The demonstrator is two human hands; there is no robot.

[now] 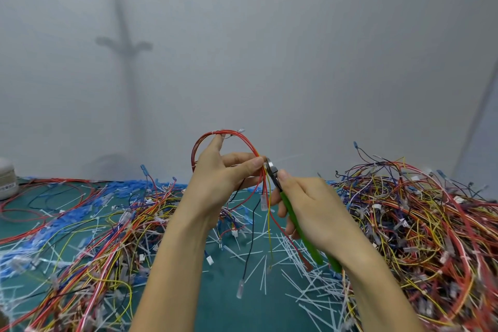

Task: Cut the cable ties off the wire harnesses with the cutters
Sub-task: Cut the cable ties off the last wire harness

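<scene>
Green mat [242, 307] is lying under two heaps of wire harnesses, one at your left [94, 237] and one at your right [420, 224], with cut cable ties [299, 280] scattered between. Your left hand [223, 178] is pinching a red looped harness [234, 132] raised above the mat. Your right hand [312, 205] is gripping the green-handled cutters [310, 245], their tip touching the wires beside your left thumb.

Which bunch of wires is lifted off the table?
The red looped harness gripped by the left hand; the left pile and right pile lie on the mat.
</scene>
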